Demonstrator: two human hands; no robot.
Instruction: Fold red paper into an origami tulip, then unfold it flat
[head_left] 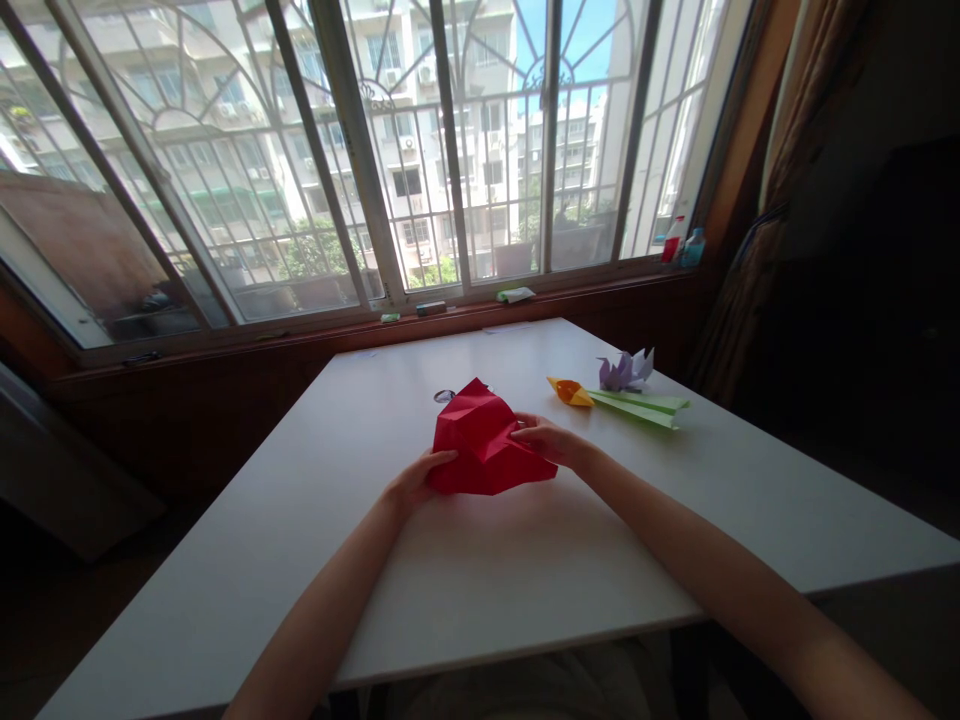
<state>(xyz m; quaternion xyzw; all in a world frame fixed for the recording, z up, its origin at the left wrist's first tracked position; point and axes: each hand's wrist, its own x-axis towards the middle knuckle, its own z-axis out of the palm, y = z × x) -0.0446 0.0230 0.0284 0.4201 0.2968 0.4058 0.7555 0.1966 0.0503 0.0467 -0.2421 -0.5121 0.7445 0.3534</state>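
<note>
A creased sheet of red paper (pixel 480 445), partly folded, is held up just over the white table (pixel 420 590). At its left edge my left hand (pixel 416 478) grips it, thumb on top and the other fingers hidden beneath. My right hand (pixel 551 440) pinches the paper's right side between thumb and fingers. The paper's top rises to a point, and its lower right corner spreads outward. Behind it, a small ring-like object (pixel 444 396) lies on the table, partly covered by the paper.
Folded paper pieces lie on the right: an orange boat (pixel 570 391), a light green paper plane (pixel 637 406) and purple folded figures (pixel 624 371). Beyond the table, a windowsill (pixel 465 305) holds small items, including a green packet (pixel 515 295) and bottles (pixel 673 240). A curtain (pixel 750 270) hangs right.
</note>
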